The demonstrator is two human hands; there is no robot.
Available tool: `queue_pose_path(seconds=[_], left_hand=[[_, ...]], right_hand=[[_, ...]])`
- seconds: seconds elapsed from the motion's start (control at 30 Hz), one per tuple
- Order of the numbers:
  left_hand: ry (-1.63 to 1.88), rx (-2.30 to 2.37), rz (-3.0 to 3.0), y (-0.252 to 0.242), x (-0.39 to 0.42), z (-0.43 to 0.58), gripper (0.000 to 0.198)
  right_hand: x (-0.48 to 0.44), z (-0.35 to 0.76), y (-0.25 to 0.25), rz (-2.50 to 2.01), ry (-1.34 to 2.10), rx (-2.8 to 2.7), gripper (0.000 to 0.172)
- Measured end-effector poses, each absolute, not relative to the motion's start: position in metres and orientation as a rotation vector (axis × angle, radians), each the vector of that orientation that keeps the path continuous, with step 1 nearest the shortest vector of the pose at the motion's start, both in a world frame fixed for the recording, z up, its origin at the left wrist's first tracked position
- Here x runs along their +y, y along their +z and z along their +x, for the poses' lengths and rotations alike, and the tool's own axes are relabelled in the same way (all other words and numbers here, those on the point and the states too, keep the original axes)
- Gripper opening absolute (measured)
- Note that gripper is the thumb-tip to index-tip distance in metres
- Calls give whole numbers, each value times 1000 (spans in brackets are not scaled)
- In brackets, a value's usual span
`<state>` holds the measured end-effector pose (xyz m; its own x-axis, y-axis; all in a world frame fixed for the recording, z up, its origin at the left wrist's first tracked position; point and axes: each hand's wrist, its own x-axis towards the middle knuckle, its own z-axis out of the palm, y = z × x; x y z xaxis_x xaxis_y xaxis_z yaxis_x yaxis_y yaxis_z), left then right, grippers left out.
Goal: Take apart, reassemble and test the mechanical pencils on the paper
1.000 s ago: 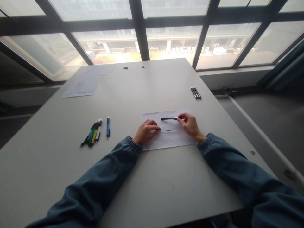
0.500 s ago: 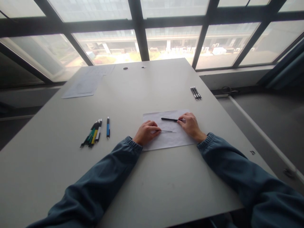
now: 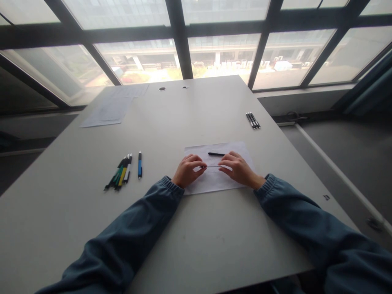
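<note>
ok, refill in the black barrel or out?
Out. The thin refill is held between the left hand and right hand; the black barrel lies apart from it on the paper.

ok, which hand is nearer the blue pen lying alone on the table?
Left. The left hand is to the right of the blue pen; the right hand lies farther right, past the left one. Both pinch a thin rod.
</note>
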<state>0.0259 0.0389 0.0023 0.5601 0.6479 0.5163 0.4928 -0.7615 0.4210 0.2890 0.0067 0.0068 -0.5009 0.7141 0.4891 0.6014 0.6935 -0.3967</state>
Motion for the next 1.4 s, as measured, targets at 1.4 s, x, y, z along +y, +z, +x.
queue_pose_path(seconds=[1.4], left_hand=[[1114, 1199, 2366, -5, 49, 15, 14]], right_hand=[[6, 308, 3, -1413, 92, -2151, 32]])
